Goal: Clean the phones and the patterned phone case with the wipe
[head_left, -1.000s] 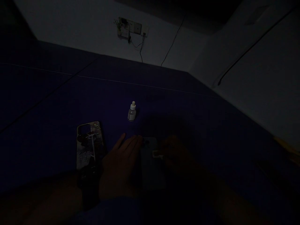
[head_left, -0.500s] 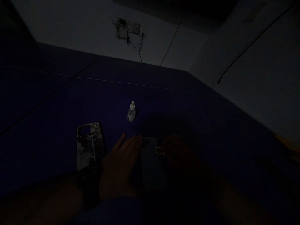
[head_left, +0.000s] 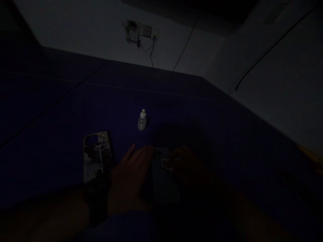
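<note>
A phone (head_left: 165,188) lies back up on the dark blue surface, its camera lenses near the far end. My left hand (head_left: 128,178), with a dark watch on the wrist, rests palm down with fingers stretched out, the fingertips touching the phone's left edge. Pressed to the phone's back just below the lenses is a small whitish pad (head_left: 165,164), its material too dark to tell. My right hand (head_left: 186,164) has its fingers closed on that pad. A patterned phone case (head_left: 97,156) lies left of my left hand, partly covered by the watch and wrist.
A small dropper bottle (head_left: 142,124) with a white cap stands upright beyond my hands. Wall sockets (head_left: 143,31) with plugs and cables are at the back. A pale wall (head_left: 282,84) bounds the surface on the right. The room is very dim.
My right hand has slid the pad slightly left and onto the phone's back, near the lenses. My left hand, the case and the bottle have stayed in place.
</note>
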Action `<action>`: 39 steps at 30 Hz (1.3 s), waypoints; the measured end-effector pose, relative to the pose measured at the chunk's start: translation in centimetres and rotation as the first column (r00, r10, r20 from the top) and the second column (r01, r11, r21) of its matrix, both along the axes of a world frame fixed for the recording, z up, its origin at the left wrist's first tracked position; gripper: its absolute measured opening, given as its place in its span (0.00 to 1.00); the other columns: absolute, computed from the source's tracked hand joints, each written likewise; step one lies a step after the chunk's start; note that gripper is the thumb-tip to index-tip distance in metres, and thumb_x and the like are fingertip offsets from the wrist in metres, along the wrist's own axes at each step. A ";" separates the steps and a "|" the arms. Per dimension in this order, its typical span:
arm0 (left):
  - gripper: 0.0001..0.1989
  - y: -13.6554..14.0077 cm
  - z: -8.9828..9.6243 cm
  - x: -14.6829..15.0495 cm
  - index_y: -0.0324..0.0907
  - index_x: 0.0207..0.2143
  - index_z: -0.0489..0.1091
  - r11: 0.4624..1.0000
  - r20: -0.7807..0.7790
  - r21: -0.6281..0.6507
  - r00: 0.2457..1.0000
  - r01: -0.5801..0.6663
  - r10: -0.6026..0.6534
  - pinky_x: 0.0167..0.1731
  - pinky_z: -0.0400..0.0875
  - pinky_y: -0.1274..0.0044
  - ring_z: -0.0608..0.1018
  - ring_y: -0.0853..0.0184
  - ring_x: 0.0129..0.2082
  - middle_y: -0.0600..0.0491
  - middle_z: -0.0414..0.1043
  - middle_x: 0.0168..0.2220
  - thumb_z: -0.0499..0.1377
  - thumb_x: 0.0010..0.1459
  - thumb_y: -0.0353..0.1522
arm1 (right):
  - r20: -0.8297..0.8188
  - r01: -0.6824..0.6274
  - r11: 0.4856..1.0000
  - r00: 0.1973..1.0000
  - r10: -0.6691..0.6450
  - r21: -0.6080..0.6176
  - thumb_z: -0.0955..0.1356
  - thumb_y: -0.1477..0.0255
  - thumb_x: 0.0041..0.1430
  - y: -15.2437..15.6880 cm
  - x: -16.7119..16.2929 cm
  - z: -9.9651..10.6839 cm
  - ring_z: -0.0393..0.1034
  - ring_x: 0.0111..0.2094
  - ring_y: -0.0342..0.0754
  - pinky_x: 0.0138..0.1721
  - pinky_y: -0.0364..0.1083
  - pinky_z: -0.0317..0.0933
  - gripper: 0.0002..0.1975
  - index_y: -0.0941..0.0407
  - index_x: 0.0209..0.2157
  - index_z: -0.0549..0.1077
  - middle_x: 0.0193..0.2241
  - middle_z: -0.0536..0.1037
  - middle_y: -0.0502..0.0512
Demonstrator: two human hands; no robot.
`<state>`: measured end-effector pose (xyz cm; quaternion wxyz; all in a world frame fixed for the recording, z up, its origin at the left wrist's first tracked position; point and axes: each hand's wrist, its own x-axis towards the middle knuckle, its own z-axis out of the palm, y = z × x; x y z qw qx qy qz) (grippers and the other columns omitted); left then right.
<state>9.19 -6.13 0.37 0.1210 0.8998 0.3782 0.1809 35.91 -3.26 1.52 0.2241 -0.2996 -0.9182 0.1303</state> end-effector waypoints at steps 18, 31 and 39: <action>0.65 0.0 -0.1 0.0 0.33 0.70 0.41 1.000 0.002 0.002 1.000 0.002 -0.002 0.66 0.47 0.48 0.62 0.41 0.66 0.31 0.57 0.67 0.66 0.43 0.59 | -0.009 0.075 0.997 0.997 -0.075 -0.023 0.63 0.78 0.63 0.4 0.3 -0.2 0.66 0.43 0.52 0.44 0.54 0.61 0.15 0.53 0.46 0.77 0.40 0.73 0.57; 0.65 -0.1 0.0 0.0 0.32 0.70 0.39 1.000 0.010 -0.008 1.000 0.002 -0.002 0.66 0.46 0.47 0.62 0.40 0.66 0.30 0.56 0.67 0.65 0.44 0.59 | -0.021 0.067 0.993 0.997 -0.069 -0.099 0.62 0.79 0.65 0.1 0.3 -0.2 0.66 0.46 0.51 0.46 0.53 0.62 0.18 0.52 0.53 0.74 0.45 0.70 0.58; 0.65 0.1 -0.2 -0.1 0.31 0.70 0.39 1.000 -0.004 -0.021 1.000 0.003 -0.003 0.66 0.47 0.47 0.61 0.39 0.67 0.30 0.56 0.67 0.63 0.44 0.61 | 0.020 0.083 0.995 0.996 -0.082 -0.060 0.63 0.79 0.62 0.2 0.5 -0.2 0.67 0.46 0.53 0.46 0.55 0.61 0.17 0.52 0.47 0.77 0.43 0.72 0.58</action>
